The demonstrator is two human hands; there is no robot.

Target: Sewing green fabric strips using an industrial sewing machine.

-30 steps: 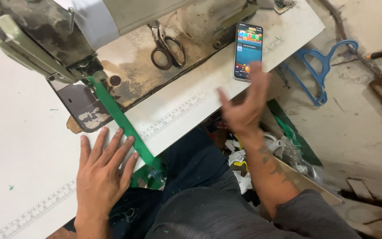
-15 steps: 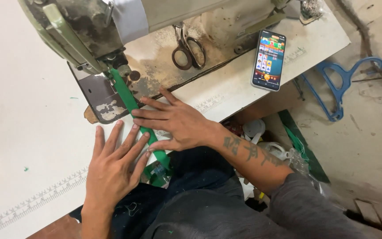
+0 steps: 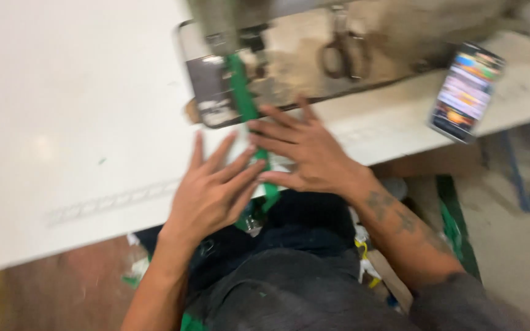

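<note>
A narrow green strap (image 3: 245,98) is being pressed flat against the white desk (image 3: 81,122) by both hands, and it is running from under the sewing machine (image 3: 228,24) down over the near edge of the desk. The left hand (image 3: 213,190) is being laid palm down just left of the strap, its fingers (image 3: 225,156) spread and extended, released rather than clenched, with the fingertips reaching the strap's edge. The right hand (image 3: 305,153) is being laid across the strap from the right, its fingers (image 3: 271,132) stretched flat over the green band and not curled around it. The two hands are being held touching or nearly touching where their fingers meet. A pair of scissors (image 3: 341,52) is being seen on the worn machine bed behind the right hand, blurred. A phone (image 3: 466,92) with a lit, colourful screen is lying well to the right on the desk. The whole view is being smeared by motion, so fine detail cannot be told.
</note>
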